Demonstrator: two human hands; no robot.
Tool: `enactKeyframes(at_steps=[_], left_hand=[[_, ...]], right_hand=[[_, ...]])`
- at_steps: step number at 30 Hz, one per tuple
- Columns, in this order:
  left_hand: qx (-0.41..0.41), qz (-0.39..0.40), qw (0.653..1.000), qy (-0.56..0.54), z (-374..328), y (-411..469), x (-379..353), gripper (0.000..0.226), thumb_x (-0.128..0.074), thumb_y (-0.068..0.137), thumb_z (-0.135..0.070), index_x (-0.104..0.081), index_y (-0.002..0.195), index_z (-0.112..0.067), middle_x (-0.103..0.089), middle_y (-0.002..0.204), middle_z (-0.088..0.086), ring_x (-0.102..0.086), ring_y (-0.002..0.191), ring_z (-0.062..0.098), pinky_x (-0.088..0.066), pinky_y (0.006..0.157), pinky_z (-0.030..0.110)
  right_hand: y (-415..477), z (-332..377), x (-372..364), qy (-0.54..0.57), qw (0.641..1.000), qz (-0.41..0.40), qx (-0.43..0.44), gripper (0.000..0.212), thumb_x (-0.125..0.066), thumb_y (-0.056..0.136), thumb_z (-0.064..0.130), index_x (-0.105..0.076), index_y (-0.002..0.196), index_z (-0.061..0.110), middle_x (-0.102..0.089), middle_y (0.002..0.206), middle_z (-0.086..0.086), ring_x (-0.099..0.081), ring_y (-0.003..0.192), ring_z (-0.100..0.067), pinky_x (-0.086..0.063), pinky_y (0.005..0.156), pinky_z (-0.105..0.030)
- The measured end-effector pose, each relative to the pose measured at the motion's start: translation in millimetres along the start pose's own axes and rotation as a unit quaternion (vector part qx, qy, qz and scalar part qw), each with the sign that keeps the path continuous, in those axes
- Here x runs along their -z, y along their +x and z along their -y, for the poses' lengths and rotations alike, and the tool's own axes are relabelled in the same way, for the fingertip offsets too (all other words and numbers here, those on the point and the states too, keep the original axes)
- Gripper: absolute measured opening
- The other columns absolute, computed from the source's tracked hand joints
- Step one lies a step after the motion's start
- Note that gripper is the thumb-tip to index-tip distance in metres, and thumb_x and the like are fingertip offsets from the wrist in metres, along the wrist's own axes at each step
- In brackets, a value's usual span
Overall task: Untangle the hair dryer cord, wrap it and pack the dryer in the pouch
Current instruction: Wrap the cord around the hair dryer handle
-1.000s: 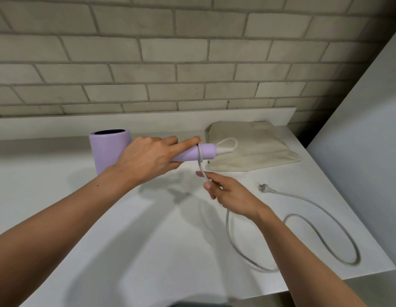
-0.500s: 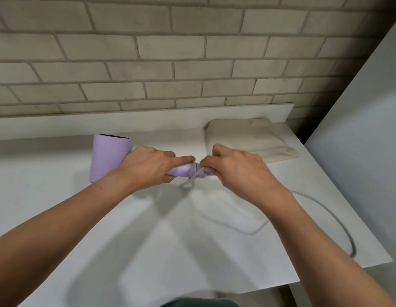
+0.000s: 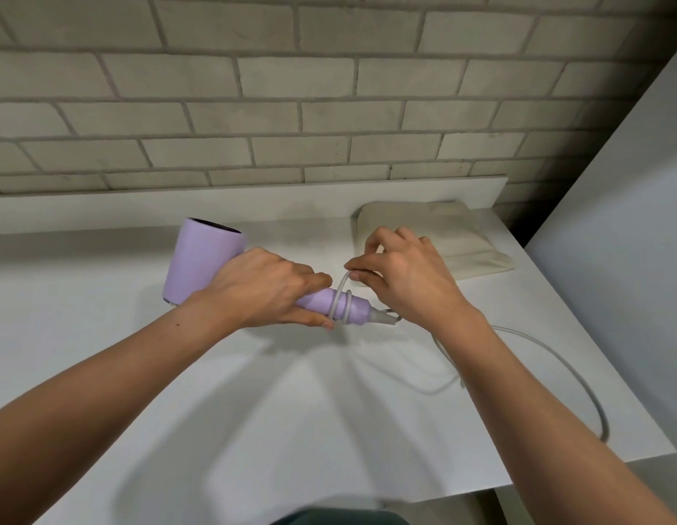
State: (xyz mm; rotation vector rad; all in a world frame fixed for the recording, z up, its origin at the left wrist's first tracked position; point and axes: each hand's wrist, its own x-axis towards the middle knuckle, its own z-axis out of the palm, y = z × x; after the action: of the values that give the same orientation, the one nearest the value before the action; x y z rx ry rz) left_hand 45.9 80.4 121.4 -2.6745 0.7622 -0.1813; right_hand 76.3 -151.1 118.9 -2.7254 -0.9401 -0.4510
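Observation:
A lilac hair dryer [image 3: 200, 259] is held above the white table [image 3: 253, 430], barrel to the left, handle pointing right. My left hand [image 3: 265, 289] grips the handle. The grey cord [image 3: 556, 369] makes two turns around the handle's end, then trails off to the right across the table in a loop. My right hand [image 3: 401, 274] pinches the cord just above the handle, between thumb and fingers. A cream fabric pouch [image 3: 454, 233] lies flat at the back right, behind my right hand. The plug is hidden.
A brick wall [image 3: 329, 89] with a low white ledge runs along the table's back. A grey panel [image 3: 632, 240] stands close on the right. The table's right and front edges are near the cord's loop.
My right hand has carried the cord up and over the handle, adding a turn. The loose cord on the table has shortened and the plug has gone out of sight.

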Motion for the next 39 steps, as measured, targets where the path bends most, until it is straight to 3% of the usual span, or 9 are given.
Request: enactKeyframes(at_steps=[4,7,12,17,22,27,31,36,39], left_hand=[[-0.003,0.004,1.0,0.0,0.2,1.1,-3.8,0.068,-0.02,0.085,-0.089,-0.049,0.108,-0.033,-0.047,0.08,-0.01,-0.048,0.065,0.023,-0.02,0.047,0.03],[-0.014,-0.005,1.0,0.009,0.1,3.9,-6.3,0.072,-0.014,0.082,-0.089,-0.051,0.113,-0.035,-0.055,0.085,-0.009,-0.048,0.064,0.023,-0.02,0.047,0.03],[-0.023,0.009,1.0,0.0,-1.0,9.4,-6.9,0.068,-0.022,0.086,-0.087,-0.052,0.119,-0.036,-0.065,0.097,-0.009,-0.049,0.066,0.023,-0.02,0.047,0.031],[-0.032,0.008,0.999,-0.017,-5.8,14.1,-5.9,0.067,-0.022,0.086,-0.087,-0.053,0.114,-0.035,-0.066,0.098,-0.009,-0.061,0.072,0.022,-0.022,0.048,0.031],[-0.029,0.028,0.999,-0.03,-13.9,19.9,-1.3,0.057,-0.029,0.089,-0.084,-0.047,0.097,-0.03,-0.068,0.097,-0.009,-0.051,0.068,0.023,-0.021,0.048,0.032],[-0.022,0.014,0.999,-0.029,-18.9,27.3,0.2,0.058,-0.032,0.087,-0.086,-0.043,0.093,-0.03,-0.067,0.093,-0.007,-0.052,0.068,0.025,-0.025,0.051,0.033],[-0.023,-0.07,0.995,-0.066,-18.1,35.1,-3.5,0.073,-0.033,0.084,-0.089,-0.058,0.115,-0.028,-0.068,0.102,-0.008,-0.062,0.089,0.022,-0.039,0.062,0.032],[0.126,-0.335,0.894,-0.268,0.9,15.1,-5.9,0.071,-0.064,0.086,-0.066,-0.059,0.138,-0.018,-0.06,0.139,0.004,-0.053,0.126,0.026,-0.041,0.105,0.038],[0.313,-0.253,0.775,-0.487,3.3,-3.6,-18.7,0.103,-0.08,0.072,-0.066,-0.034,0.155,-0.026,-0.045,0.152,-0.002,-0.044,0.138,0.015,-0.038,0.107,0.029]], right_hand=[[-6.2,9.0,-12.8,-0.071,0.997,-0.032,-0.01,0.003,-0.081,0.081,0.027,-0.081,0.083,0.028,-0.054,0.073,0.0,-0.053,0.067,-0.027,-0.025,0.064,-0.033],[-11.6,14.9,-17.6,-0.072,0.997,-0.005,-0.001,0.02,-0.077,0.073,0.013,-0.081,0.09,0.023,-0.058,0.069,0.0,-0.059,0.062,-0.03,-0.032,0.06,-0.031],[-27.4,20.0,-8.7,0.002,0.989,0.144,-0.018,0.062,-0.043,0.088,0.036,-0.049,0.148,0.024,-0.058,0.119,0.001,-0.054,0.108,-0.027,-0.04,0.083,-0.038],[-34.8,21.3,-14.1,0.03,0.979,0.202,-0.018,0.086,-0.062,0.096,0.041,-0.015,0.164,0.018,-0.046,0.153,-0.001,-0.043,0.134,-0.025,-0.037,0.107,-0.039],[-38.4,22.8,-29.5,0.145,0.972,0.169,-0.081,0.079,-0.069,0.097,0.037,-0.025,0.161,0.023,-0.051,0.146,-0.002,-0.055,0.125,-0.03,-0.049,0.096,-0.044],[-45.8,22.1,-35.4,0.121,0.98,0.12,-0.1,0.061,-0.061,0.1,0.033,-0.037,0.153,0.017,-0.054,0.143,-0.002,-0.054,0.126,-0.025,-0.052,0.09,-0.044],[-49.1,15.1,-34.8,0.069,0.99,0.068,-0.103,0.056,-0.063,0.095,0.028,-0.045,0.146,0.018,-0.059,0.131,0.001,-0.057,0.115,-0.025,-0.053,0.074,-0.042],[-61.0,-1.4,-32.3,0.025,0.993,0.04,-0.104,0.054,-0.067,0.095,0.029,-0.047,0.144,0.018,-0.062,0.12,0.001,-0.061,0.103,-0.027,-0.045,0.062,-0.035],[-69.8,-7.9,-29.7,0.024,0.992,0.044,-0.119,0.053,-0.065,0.096,0.03,-0.046,0.144,0.019,-0.061,0.121,0.002,-0.06,0.103,-0.027,-0.052,0.064,-0.04]])
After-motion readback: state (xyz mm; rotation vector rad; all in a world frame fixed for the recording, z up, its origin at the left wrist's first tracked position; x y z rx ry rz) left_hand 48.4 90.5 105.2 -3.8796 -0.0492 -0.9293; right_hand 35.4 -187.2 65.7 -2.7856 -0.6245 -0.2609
